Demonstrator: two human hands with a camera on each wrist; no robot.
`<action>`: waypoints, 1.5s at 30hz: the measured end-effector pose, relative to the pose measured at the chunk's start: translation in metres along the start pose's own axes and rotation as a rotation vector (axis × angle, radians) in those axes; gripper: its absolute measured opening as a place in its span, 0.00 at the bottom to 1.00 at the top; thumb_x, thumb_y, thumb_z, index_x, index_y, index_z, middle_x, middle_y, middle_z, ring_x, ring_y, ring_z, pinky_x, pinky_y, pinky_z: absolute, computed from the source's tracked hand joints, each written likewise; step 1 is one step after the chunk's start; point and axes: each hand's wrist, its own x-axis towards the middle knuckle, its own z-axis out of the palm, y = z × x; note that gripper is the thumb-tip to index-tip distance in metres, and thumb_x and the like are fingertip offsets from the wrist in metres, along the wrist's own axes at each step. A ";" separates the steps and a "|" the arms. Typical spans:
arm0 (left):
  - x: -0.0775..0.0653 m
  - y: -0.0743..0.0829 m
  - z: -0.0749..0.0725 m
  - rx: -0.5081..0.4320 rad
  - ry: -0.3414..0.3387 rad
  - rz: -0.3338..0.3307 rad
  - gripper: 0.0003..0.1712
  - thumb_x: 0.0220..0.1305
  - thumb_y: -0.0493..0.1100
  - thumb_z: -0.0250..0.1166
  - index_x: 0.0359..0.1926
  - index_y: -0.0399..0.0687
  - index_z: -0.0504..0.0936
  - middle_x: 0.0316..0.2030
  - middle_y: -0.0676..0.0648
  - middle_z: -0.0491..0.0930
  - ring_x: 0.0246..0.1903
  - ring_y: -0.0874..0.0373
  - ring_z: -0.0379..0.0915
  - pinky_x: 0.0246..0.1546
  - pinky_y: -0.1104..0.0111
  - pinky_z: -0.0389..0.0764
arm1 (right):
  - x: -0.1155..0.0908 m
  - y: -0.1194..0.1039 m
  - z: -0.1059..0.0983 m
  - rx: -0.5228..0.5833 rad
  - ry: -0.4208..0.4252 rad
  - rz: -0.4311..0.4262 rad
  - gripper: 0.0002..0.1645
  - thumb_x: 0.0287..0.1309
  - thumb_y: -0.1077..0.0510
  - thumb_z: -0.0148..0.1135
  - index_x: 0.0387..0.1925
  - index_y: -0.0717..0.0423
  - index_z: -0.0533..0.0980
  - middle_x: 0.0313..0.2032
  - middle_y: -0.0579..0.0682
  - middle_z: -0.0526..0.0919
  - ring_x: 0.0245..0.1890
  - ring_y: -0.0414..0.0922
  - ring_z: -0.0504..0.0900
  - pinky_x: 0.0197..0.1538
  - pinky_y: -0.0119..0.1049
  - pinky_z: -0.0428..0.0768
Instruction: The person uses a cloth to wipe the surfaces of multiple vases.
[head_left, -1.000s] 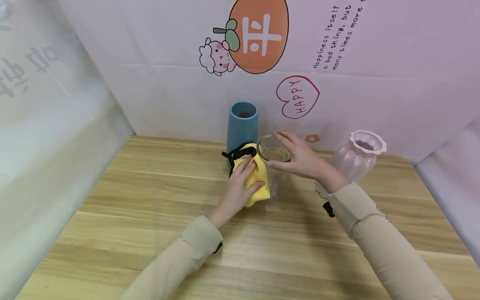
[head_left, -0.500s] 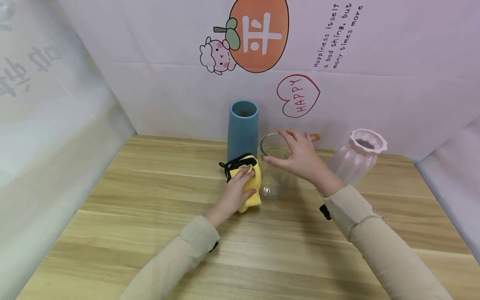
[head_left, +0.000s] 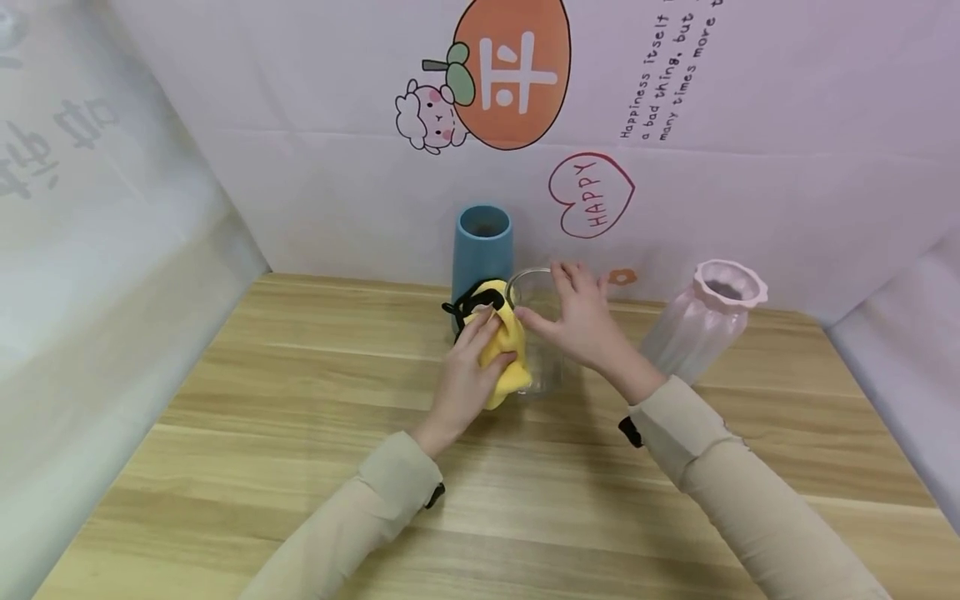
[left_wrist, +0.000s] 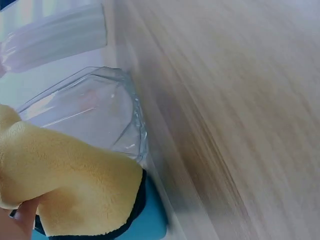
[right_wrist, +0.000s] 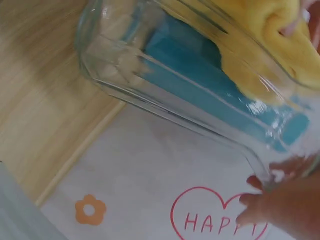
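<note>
Currently, the left hand [head_left: 462,382] grips a fuzzy yellow, black-edged cloth [head_left: 512,354] against a clear faceted-glass vase [head_left: 544,365], whose rim the right hand [head_left: 588,327], fingers spread, holds; behind stands a tall blue vase [head_left: 482,260], rightward a fluted pink vase [head_left: 693,329].

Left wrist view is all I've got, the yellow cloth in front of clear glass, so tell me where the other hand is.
Observer: The right hand holds the glass vase near its rim.
Operator: My picture cuts off the pink vase. What's its opening like?
Observer: The head view shows a scalloped rim.
Operator: Anything printed behind all this?
Observer: Yes, among other prints, a red heart with HAPPY written inside it.
</note>
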 end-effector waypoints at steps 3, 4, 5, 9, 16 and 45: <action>0.000 0.000 0.000 0.046 -0.043 -0.004 0.31 0.57 0.42 0.69 0.61 0.37 0.74 0.64 0.39 0.70 0.64 0.44 0.67 0.61 0.56 0.75 | 0.001 0.002 -0.007 -0.012 -0.084 -0.026 0.52 0.61 0.42 0.57 0.70 0.73 0.49 0.72 0.69 0.50 0.73 0.68 0.44 0.71 0.70 0.34; 0.001 -0.001 0.000 0.062 -0.070 -0.009 0.32 0.57 0.43 0.69 0.61 0.37 0.74 0.65 0.39 0.69 0.65 0.44 0.67 0.61 0.56 0.75 | 0.002 0.003 -0.009 -0.022 -0.104 -0.034 0.52 0.61 0.41 0.57 0.71 0.72 0.49 0.72 0.69 0.51 0.73 0.68 0.44 0.71 0.69 0.35; 0.001 -0.001 0.000 0.081 -0.098 -0.011 0.32 0.57 0.44 0.69 0.62 0.38 0.73 0.65 0.39 0.68 0.65 0.44 0.66 0.61 0.55 0.75 | 0.002 0.004 -0.012 -0.038 -0.118 -0.042 0.52 0.60 0.40 0.57 0.71 0.71 0.50 0.71 0.68 0.52 0.73 0.66 0.45 0.71 0.69 0.36; 0.002 -0.006 0.000 0.186 -0.214 0.008 0.32 0.59 0.47 0.67 0.63 0.40 0.72 0.67 0.40 0.66 0.64 0.43 0.67 0.60 0.55 0.76 | 0.005 0.012 -0.018 -0.088 -0.128 -0.071 0.52 0.57 0.37 0.59 0.70 0.65 0.55 0.70 0.65 0.58 0.72 0.62 0.52 0.72 0.68 0.42; -0.003 -0.016 0.002 0.297 -0.355 0.016 0.31 0.63 0.47 0.64 0.65 0.44 0.70 0.70 0.41 0.62 0.62 0.42 0.69 0.57 0.54 0.78 | 0.005 0.023 -0.012 -0.002 -0.125 -0.065 0.55 0.58 0.35 0.58 0.72 0.65 0.50 0.72 0.65 0.52 0.74 0.62 0.45 0.73 0.66 0.39; -0.005 -0.004 0.003 0.087 -0.046 0.090 0.27 0.57 0.40 0.68 0.59 0.39 0.76 0.64 0.41 0.71 0.61 0.44 0.71 0.60 0.57 0.77 | 0.009 0.027 -0.022 -0.060 -0.211 -0.218 0.50 0.56 0.39 0.63 0.73 0.55 0.54 0.72 0.62 0.54 0.73 0.61 0.51 0.72 0.66 0.44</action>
